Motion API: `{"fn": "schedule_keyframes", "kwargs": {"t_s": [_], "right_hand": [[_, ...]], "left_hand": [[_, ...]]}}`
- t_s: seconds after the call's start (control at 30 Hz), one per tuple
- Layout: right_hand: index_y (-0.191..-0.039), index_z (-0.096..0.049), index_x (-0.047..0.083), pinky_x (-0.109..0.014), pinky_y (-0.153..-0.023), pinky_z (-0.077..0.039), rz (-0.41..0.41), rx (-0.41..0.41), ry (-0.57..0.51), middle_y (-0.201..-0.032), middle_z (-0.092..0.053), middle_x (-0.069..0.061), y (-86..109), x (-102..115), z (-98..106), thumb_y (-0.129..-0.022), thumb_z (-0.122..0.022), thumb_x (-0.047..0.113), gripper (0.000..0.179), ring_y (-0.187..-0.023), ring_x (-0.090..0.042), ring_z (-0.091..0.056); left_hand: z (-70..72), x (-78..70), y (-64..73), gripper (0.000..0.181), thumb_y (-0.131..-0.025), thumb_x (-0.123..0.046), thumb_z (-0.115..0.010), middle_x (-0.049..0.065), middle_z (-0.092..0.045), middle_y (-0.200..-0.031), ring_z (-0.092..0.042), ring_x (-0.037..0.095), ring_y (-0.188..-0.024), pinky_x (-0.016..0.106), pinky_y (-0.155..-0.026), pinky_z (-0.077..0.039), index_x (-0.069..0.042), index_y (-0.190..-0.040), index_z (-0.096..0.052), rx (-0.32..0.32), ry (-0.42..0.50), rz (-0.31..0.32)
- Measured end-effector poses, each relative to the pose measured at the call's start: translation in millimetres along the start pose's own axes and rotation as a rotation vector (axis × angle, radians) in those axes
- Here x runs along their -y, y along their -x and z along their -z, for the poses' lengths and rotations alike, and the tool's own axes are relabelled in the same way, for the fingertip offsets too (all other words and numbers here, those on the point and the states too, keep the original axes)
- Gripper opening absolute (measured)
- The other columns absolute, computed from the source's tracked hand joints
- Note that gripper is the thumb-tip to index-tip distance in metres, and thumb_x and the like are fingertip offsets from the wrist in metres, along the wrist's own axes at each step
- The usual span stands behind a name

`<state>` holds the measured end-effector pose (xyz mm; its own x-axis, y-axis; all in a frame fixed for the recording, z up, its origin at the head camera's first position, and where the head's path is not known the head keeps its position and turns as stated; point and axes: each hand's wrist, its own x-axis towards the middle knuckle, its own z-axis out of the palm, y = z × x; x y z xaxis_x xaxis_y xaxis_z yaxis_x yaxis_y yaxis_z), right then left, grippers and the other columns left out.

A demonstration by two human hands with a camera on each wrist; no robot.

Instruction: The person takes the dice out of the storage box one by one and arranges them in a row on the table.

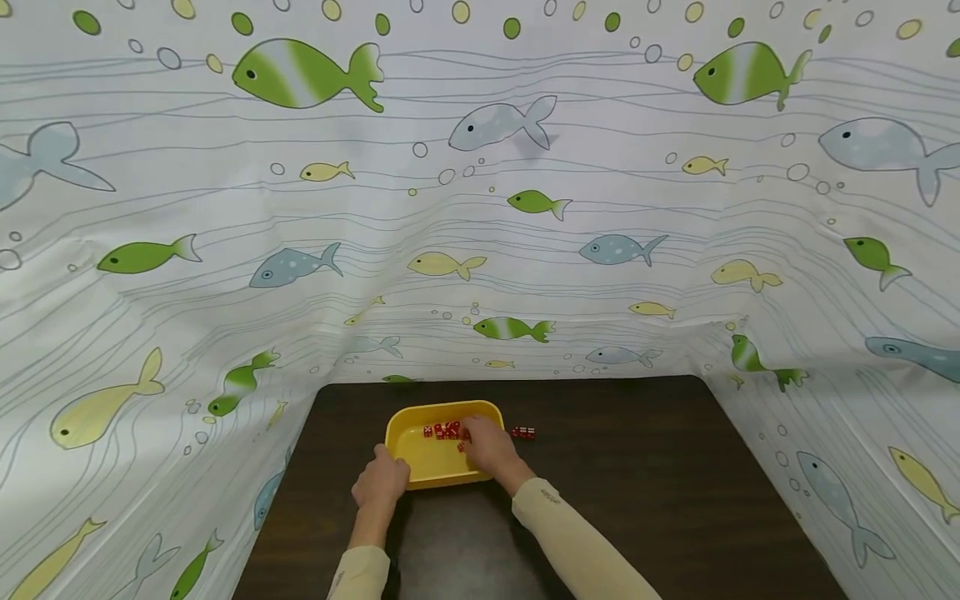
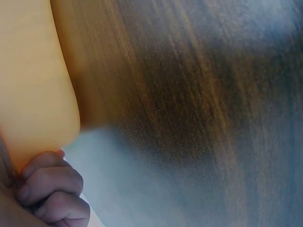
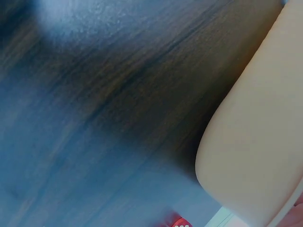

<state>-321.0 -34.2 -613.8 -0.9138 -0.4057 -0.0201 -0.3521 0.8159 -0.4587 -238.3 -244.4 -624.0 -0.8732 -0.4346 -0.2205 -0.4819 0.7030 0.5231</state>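
Red dice (image 1: pixel 447 432) lie inside the yellow tray (image 1: pixel 431 461), bunched at the fingertips of the right hand (image 1: pixel 489 446), which reaches in with bent fingers; whether it pinches one I cannot tell. The left hand (image 1: pixel 381 478) grips the tray's near-left corner, probably to steady it. Just right of the right hand, more dice (image 1: pixel 523 433) sit on the dark table (image 1: pixel 637 483), the tray's wall between them and its fingers. Beyond both hands hangs fish-patterned cloth (image 1: pixel 645 221).
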Motion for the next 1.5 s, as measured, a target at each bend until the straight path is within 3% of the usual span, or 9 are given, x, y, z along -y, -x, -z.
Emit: {"fn": "schedule_keyframes", "kwargs": {"t_s": [0.23,0.6,0.73,1.0,1.27,1.5], "right_hand": [[-0.120,-0.073,0.015,-0.042,-0.100,-0.058,-0.005,-0.030,-0.039,-0.117,-0.071,0.000,3.1,2,10,-0.102,-0.070,0.018,0.018,-0.098,-0.014,-0.062],[-0.120,-0.075,0.012,-0.047,-0.105,-0.057,0.011,-0.109,-0.107,-0.126,-0.072,-0.006,10.6,-5,21,-0.101,-0.071,0.012,0.020,-0.113,-0.023,-0.068],[-0.122,-0.074,0.011,-0.046,-0.103,-0.057,0.018,-0.134,-0.105,-0.126,-0.071,-0.006,13.3,-11,26,-0.101,-0.071,0.013,0.021,-0.109,-0.022,-0.068],[-0.119,-0.072,0.015,-0.042,-0.096,-0.060,-0.044,-0.163,-0.127,-0.116,-0.068,-0.002,15.4,-24,35,-0.102,-0.071,0.015,0.018,-0.093,-0.016,-0.062],[-0.120,-0.072,0.014,-0.038,-0.090,-0.061,-0.055,-0.176,-0.169,-0.117,-0.069,-0.004,20.3,-36,45,-0.103,-0.070,0.015,0.018,-0.091,-0.016,-0.061],[-0.120,-0.073,0.011,-0.039,-0.090,-0.062,-0.055,-0.246,-0.239,-0.114,-0.067,-0.004,27.0,-50,51,-0.102,-0.069,0.011,0.018,-0.091,-0.018,-0.060]], "left_hand": [[3.2,-2.5,1.7,0.048,-0.102,-0.025,-0.048,0.020,-0.057,-0.086,-0.057,0.036,-0.074,0.050,-0.071,-0.047,0.006,-0.138,-0.043,0.003,0.008,0.004],[3.3,-1.9,3.8,0.050,-0.103,-0.025,-0.047,0.021,-0.058,-0.088,-0.058,0.036,-0.075,0.052,-0.073,-0.048,0.006,-0.141,-0.041,0.013,0.007,0.003],[2.5,-1.2,3.7,0.049,-0.103,-0.025,-0.046,0.021,-0.059,-0.088,-0.058,0.036,-0.075,0.052,-0.072,-0.047,0.006,-0.141,-0.041,0.016,0.009,-0.005],[2.6,1.1,2.2,0.049,-0.102,-0.025,-0.047,0.019,-0.056,-0.085,-0.057,0.034,-0.072,0.048,-0.070,-0.046,0.006,-0.139,-0.041,0.024,0.017,-0.011],[3.6,3.0,1.2,0.049,-0.102,-0.025,-0.047,0.018,-0.055,-0.084,-0.056,0.034,-0.073,0.048,-0.071,-0.046,0.007,-0.140,-0.040,0.028,0.018,-0.007],[2.7,2.7,3.0,0.049,-0.102,-0.025,-0.048,0.017,-0.055,-0.083,-0.056,0.034,-0.072,0.046,-0.069,-0.045,0.007,-0.138,-0.041,0.026,0.028,-0.024]]}}
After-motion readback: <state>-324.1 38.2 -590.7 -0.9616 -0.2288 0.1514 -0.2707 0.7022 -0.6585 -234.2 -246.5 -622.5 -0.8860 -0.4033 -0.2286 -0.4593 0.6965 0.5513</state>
